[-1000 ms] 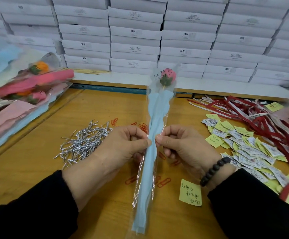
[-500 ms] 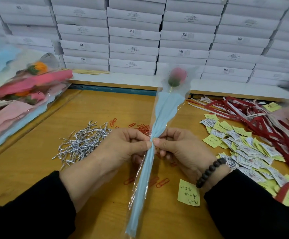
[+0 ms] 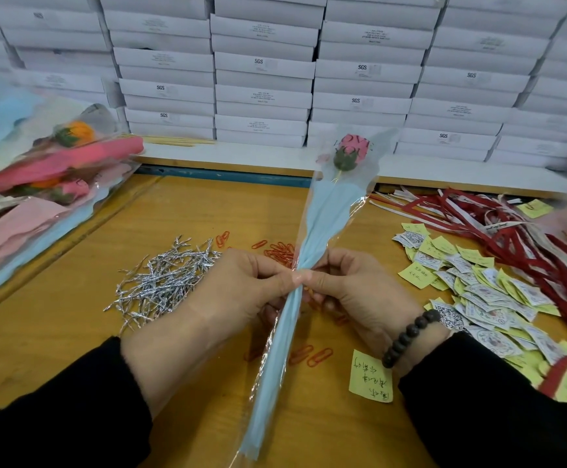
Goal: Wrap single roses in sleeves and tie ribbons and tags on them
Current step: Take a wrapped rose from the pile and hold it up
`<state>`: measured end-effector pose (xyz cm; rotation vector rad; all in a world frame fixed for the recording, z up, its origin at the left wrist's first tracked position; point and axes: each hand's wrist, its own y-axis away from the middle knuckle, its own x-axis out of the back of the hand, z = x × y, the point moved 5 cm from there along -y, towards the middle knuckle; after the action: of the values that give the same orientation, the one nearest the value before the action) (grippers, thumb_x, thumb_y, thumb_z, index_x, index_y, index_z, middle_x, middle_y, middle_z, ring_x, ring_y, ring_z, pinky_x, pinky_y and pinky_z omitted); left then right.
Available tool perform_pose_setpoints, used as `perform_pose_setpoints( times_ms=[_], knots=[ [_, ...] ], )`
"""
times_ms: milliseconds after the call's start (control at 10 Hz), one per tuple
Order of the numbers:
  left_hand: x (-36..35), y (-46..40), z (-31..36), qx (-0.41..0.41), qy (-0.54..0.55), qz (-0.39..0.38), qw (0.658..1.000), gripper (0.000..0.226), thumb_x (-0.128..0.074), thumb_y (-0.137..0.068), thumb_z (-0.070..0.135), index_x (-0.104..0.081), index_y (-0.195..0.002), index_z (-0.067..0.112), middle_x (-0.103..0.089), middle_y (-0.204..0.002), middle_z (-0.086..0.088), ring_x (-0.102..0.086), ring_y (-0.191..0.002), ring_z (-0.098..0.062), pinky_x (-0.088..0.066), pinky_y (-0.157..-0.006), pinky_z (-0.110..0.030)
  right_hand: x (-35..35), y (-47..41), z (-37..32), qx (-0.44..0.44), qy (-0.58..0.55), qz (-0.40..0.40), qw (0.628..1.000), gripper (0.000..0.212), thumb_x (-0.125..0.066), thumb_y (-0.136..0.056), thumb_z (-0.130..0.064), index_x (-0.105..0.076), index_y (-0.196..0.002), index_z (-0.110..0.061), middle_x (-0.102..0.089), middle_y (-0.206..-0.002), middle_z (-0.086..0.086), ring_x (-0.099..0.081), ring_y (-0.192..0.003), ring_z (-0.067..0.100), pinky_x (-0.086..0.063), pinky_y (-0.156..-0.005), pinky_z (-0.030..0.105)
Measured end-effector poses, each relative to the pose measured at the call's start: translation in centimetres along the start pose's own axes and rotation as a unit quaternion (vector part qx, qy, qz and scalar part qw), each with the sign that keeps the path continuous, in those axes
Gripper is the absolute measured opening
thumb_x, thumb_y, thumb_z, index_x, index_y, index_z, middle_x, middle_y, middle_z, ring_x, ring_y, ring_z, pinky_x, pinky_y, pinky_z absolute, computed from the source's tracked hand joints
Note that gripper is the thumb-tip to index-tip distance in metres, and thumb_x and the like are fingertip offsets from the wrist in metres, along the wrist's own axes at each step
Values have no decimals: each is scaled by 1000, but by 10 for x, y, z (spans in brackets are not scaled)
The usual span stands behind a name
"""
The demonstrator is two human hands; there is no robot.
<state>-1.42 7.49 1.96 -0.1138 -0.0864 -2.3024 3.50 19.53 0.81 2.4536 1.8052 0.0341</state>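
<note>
Here's the rose (image 3: 352,151), pink bud with green sepals, sitting inside a clear sleeve (image 3: 329,211) lined in pale blue, tilted up and away over the wooden table (image 3: 56,336). The sleeve is gathered tight at its waist, and that's exactly where both hands meet. The left hand (image 3: 241,292) pinches the gathered sleeve from the left, thumb tip pressed on it; the right hand (image 3: 360,292) pinches from the right, thumb meeting thumb, fingers curled underneath. Whether a tie is already between the fingertips, I cannot tell.

Above the pinch the sleeve fans out to the bud; below it the narrow blue tail runs down toward the viewer.

Just left of the pinch lies a heap of silver twist ties (image 3: 164,282). Behind it, red paper clips (image 3: 277,249) are scattered. Right of the grip, a spread of yellow and printed tags (image 3: 478,285), then red ribbons (image 3: 498,228) beyond them. A yellow note (image 3: 370,378) sits below the right wrist, which wears a dark bead bracelet (image 3: 410,336). Far left, wrapped roses (image 3: 49,170) are piled. White boxes (image 3: 262,69) stack along the back.
</note>
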Motion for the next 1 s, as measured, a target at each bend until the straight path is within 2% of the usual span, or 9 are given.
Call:
perform_pose_setpoints(
  times_ms=[200,300,400,500,600,700,800,900,1000],
  knots=[
    [-2,-4,-5,20,-5,-29,999,20,-63,-82,18,-73,-78,1,-73,-74,-11,-62,-57,-13,-48,-54,-21,0,0,0,6,-1,-4,1000,11,-71,-75,-2,-63,-82,-2,-60,-52,-1,-53,-41,3,-39,-39,11],
    [-1,-4,-6,28,-7,-45,999,23,-61,-85,17,-72,-73,1,-72,-68,-8,-62,-54,-10,-47,-51,-18,0,-2,0,14,17,3,1000,16,-75,-70,-7,-65,-81,-1,-56,-56,1,-48,-43,3,-39,-40,12],
    [3,-5,-6,37,10,-30,999,21,-62,-84,14,-71,-73,-2,-71,-66,-8,-62,-52,-10,-47,-51,-20,-2,-2,1,23,45,11,999,14,-74,-73,-13,-67,-82,-6,-58,-58,-4,-48,-45,1,-39,-43,12],
    [10,-6,-7,56,60,9,997,18,-61,-83,6,-71,-70,-1,-69,-64,-14,-60,-47,-14,-50,-49,-23,-4,-3,0,34,92,30,995,9,-63,-87,-21,-67,-82,-15,-59,-62,-6,-48,-47,1,-39,-44,13],
    [24,-9,-3,54,68,53,995,19,-60,-84,2,-70,-68,-1,-67,-61,-14,-58,-42,-13,-51,-45,-19,-2,-1,-6,55,156,49,985,6,-61,-88,-18,-66,-85,-17,-57,-66,-4,-49,-51,4,-43,-48,18],
    [39,-12,1,37,59,77,995,18,-60,-83,4,-72,-69,1,-68,-61,-13,-58,-45,-13,-53,-48,-18,-11,5,-16,108,301,9,947,7,-64,-85,-11,-68,-86,-17,-60,-74,-6,-50,-62,0,-45,-63,17],
    [50,-15,0,33,49,90,994,21,-60,-84,7,-73,-68,4,-68,-61,-11,-58,-46,-13,-53,-50,-18,-32,16,-24,119,408,-109,899,9,-66,-83,-13,-70,-83,-21,-59,-75,-14,-50,-61,-9,-38,-58,6],
    [53,-16,-4,34,45,97,994,24,-60,-85,6,-73,-66,4,-68,-61,-11,-58,-45,-12,-52,-51,-19,-52,38,-27,64,422,-300,853,8,-70,-80,-11,-68,-83,-18,-57,-74,-15,-48,-61,-5,-42,-59,9],
    [51,-16,-7,33,43,99,994,20,-59,-86,4,-72,-70,2,-68,-61,-12,-58,-45,-12,-52,-48,-18,-56,52,-24,65,423,-382,819,16,-73,-76,-8,-68,-89,-15,-54,-76,-11,-45,-60,-5,-38,-56,6]
  ],
)
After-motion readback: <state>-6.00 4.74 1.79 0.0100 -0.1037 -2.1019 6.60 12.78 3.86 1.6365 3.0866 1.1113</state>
